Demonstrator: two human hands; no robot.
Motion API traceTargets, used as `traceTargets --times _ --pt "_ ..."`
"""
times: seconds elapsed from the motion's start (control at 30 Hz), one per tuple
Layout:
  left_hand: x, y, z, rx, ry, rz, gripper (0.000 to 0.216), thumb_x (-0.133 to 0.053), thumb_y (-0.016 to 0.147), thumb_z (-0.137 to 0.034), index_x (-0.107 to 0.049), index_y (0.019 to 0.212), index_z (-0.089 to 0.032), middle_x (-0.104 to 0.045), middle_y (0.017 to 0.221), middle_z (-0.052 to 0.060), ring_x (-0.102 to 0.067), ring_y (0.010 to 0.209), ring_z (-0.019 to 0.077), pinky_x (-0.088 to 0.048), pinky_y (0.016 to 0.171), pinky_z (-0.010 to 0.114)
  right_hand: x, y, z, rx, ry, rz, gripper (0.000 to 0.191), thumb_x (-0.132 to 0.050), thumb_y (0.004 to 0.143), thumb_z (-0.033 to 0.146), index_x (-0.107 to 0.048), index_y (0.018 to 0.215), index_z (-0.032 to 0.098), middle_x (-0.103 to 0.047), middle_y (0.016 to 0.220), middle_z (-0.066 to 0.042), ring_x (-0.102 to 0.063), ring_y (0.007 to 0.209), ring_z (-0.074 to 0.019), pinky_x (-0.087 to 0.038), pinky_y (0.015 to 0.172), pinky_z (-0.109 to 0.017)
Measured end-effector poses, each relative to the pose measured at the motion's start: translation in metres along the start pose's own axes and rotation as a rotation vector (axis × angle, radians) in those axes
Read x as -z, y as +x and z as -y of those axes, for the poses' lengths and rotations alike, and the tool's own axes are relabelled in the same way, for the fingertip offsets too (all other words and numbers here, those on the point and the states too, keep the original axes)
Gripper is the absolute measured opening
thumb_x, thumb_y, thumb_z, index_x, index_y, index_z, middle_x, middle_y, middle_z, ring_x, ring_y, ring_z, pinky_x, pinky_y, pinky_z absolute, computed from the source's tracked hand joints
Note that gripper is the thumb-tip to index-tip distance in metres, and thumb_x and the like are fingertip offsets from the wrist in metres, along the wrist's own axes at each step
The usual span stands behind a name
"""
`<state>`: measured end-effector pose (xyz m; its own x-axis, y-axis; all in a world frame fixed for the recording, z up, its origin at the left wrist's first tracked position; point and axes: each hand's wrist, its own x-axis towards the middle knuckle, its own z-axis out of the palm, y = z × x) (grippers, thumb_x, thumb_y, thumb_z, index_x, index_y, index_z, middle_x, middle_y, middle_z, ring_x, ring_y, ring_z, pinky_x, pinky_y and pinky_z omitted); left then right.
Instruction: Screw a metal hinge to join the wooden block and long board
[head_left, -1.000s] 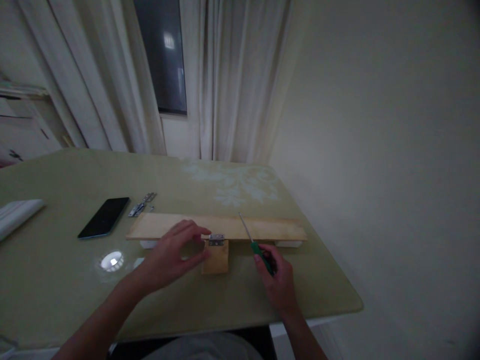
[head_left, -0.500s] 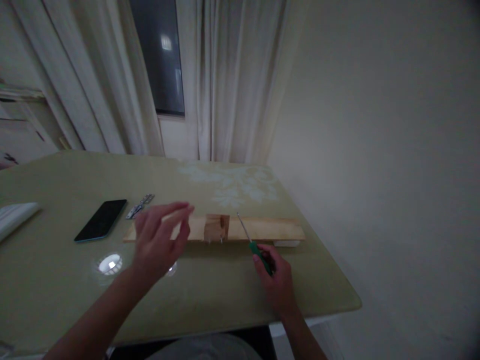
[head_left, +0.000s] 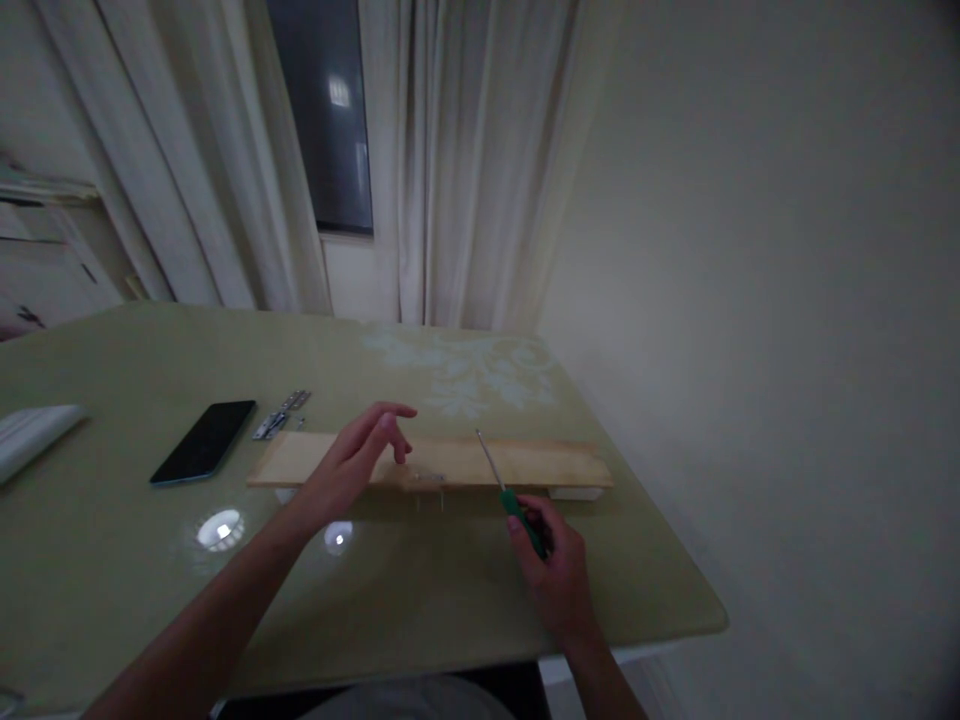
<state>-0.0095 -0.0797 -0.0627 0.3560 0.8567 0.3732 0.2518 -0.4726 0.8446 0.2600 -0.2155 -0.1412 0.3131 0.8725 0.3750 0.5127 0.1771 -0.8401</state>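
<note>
My right hand (head_left: 551, 560) is wrapped around the green handle of a screwdriver (head_left: 513, 505). Its thin metal shaft points up and away, over the right half of a pale wooden board (head_left: 517, 462). Above the board's left-middle part, my left hand (head_left: 367, 450) has its fingers bent and apart, and I see nothing held in it. A small metal piece (head_left: 429, 478) lies at the board's front edge, just right of the left hand. Thin pin-like parts show below that edge; they are too small to make out clearly.
White supports (head_left: 576, 493) lie under the board. Left of it are several metal hinges (head_left: 282, 415), a black phone (head_left: 204, 442) and a white object (head_left: 34, 435). Curtains (head_left: 480, 160) hang behind the green table (head_left: 420, 600), and a wall (head_left: 765, 330) stands at the right.
My left hand has moved right and its fingers have come down toward the board. A darker brown patch at the board's middle no longer shows. The right hand and screwdriver have barely moved.
</note>
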Motion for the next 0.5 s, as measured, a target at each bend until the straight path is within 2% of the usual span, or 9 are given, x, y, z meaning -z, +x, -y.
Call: traceTargets --times 0.03,0.1,0.17,0.23,0.37,0.4,0.5 --pt "0.003 -0.002 -0.003 -0.014 -0.009 -0.010 0.048 -0.035 0.110 -0.056 -0.063 0.125 -0.021 -0.066 0.076 0.001 -0.069 0.085 0.0216 -0.054 0.089 0.038 0.000 0.000 0.000 -0.001 0.004 0.004 0.032 -0.067 0.096 0.048 -0.074 0.108 0.020 -0.078 0.087 -0.006 -0.073 0.075 -0.0200 -0.056 0.067 -0.027" --pt "0.008 -0.008 -0.008 -0.046 0.047 -0.016 0.044 -0.038 0.110 -0.054 -0.064 0.124 -0.022 -0.068 0.082 0.002 -0.068 0.085 0.0212 -0.053 0.086 0.037 0.000 0.000 0.000 -0.001 0.006 0.016 0.032 -0.066 0.096 0.048 -0.073 0.109 0.020 -0.078 0.088 -0.006 -0.073 0.076 -0.0201 -0.056 0.067 -0.027" --pt "0.010 -0.017 -0.010 -0.105 0.168 0.023 0.037 -0.047 0.108 -0.052 -0.064 0.126 -0.024 -0.072 0.099 0.005 -0.068 0.096 0.0228 -0.053 0.090 0.037 0.000 0.000 0.000 -0.002 -0.003 0.022 0.032 -0.066 0.096 0.048 -0.073 0.109 0.020 -0.078 0.089 -0.007 -0.073 0.077 -0.0205 -0.056 0.068 -0.027" --pt "0.007 -0.029 -0.009 -0.216 0.325 0.112 0.038 -0.061 0.102 -0.050 -0.062 0.132 -0.027 -0.071 0.120 0.008 -0.066 0.112 0.0268 -0.052 0.099 0.042 0.000 0.000 -0.001 -0.007 -0.009 0.022 0.032 -0.066 0.096 0.048 -0.073 0.110 0.020 -0.079 0.091 -0.007 -0.074 0.080 -0.0212 -0.057 0.070 -0.028" --pt "-0.012 -0.051 0.003 -0.477 0.657 0.319 0.080 -0.083 0.085 -0.044 -0.047 0.155 -0.032 -0.059 0.151 0.012 -0.054 0.134 0.0354 -0.039 0.116 0.056 -0.001 0.000 -0.003 -0.007 0.000 0.029 0.032 -0.066 0.097 0.048 -0.073 0.111 0.020 -0.079 0.094 -0.008 -0.074 0.081 -0.0216 -0.057 0.072 -0.029" --pt "-0.017 -0.056 0.006 -0.535 0.716 0.340 0.083 -0.083 0.085 -0.039 -0.044 0.159 -0.032 -0.057 0.154 0.012 -0.053 0.136 0.0353 -0.035 0.120 0.057 -0.001 0.000 -0.003 -0.007 0.003 0.032 0.032 -0.066 0.097 0.049 -0.073 0.111 0.020 -0.079 0.095 -0.008 -0.074 0.082 -0.0215 -0.057 0.072 -0.029" --pt "-0.026 -0.064 0.009 -0.702 0.807 0.310 0.071 -0.071 0.092 -0.022 -0.046 0.158 -0.032 -0.061 0.152 0.008 -0.055 0.136 0.0301 -0.029 0.123 0.053 -0.001 0.000 -0.003 -0.010 0.006 0.027 0.032 -0.066 0.097 0.049 -0.073 0.111 0.021 -0.079 0.094 -0.008 -0.074 0.082 -0.0215 -0.057 0.072 -0.029"
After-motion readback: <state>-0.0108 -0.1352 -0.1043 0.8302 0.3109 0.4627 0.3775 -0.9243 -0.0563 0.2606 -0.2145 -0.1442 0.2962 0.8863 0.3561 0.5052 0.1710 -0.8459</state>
